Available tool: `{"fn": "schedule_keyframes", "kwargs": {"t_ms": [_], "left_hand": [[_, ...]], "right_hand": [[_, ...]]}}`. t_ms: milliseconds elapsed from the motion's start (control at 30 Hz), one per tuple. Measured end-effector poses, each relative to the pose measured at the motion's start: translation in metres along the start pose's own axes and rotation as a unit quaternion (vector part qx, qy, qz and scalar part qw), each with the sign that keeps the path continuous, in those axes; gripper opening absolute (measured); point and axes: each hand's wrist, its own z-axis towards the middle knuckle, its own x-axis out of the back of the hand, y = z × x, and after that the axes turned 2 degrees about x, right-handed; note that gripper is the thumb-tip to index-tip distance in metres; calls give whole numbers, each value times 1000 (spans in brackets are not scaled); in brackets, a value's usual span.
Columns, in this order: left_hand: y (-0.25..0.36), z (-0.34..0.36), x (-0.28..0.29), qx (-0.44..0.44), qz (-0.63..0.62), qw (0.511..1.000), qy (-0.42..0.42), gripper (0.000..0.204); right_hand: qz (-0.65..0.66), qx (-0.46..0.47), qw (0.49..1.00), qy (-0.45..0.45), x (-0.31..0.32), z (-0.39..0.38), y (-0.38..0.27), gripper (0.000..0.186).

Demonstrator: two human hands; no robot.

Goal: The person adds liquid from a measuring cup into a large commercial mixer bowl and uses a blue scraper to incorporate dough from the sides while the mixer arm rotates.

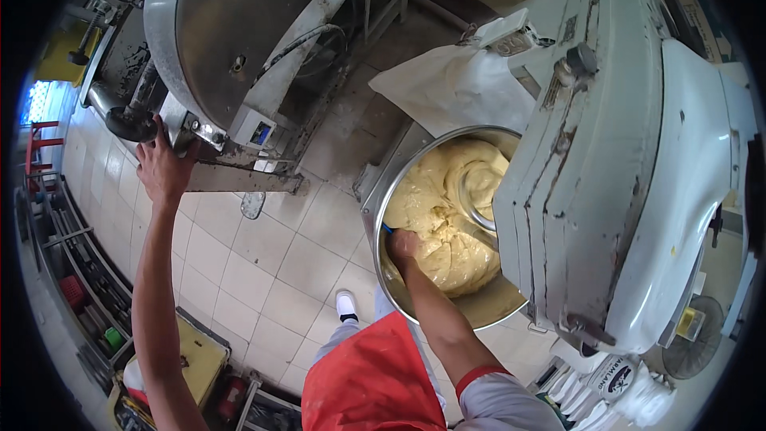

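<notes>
My right hand (pixel 404 245) reaches inside a large steel mixing bowl (pixel 381 271), by its near left wall. Its fingers are closed around a thin blue tool (pixel 387 228), mostly hidden by the hand. Pale yellow dough (pixel 435 191) fills much of the bowl, and the hand is against its left side. A curved metal mixing hook (pixel 466 199) sits sunk in the dough. My left hand (pixel 165 168) is stretched out to the far left, fingers extended and touching the metal edge of a steel machine (pixel 239 32), just below a black knob (pixel 130 123).
The tall grey mixer housing (pixel 582 152), with chipped paint, overhangs the bowl's right side. A white sheet (pixel 455 84) hangs behind the bowl. Racks (pixel 80 247) line the left, near a yellow-topped cart (pixel 195 351). White packages (pixel 622 391) lie at lower right. The floor is tiled (pixel 279 255).
</notes>
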Motion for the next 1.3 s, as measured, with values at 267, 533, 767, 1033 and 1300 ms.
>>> {"fn": "schedule_keyframes", "kwargs": {"t_ms": [267,533,767,1033,1300], "left_hand": [[-6,-5,6,24,20,999,-25,92],[-7,-6,6,15,26,1000,-8,87],[-5,-10,8,16,20,1000,-11,87],[-3,-10,8,12,9,1000,-8,84],[-12,-10,16,14,-7,1000,-22,69]], "right_hand": [[41,16,992,115,12,9,-23,33],[68,2,988,142,-43,30,9,44],[85,-22,990,113,-44,47,16,44],[55,-33,998,-5,-12,59,48,45],[107,-11,971,-212,33,-35,95,45]]}}
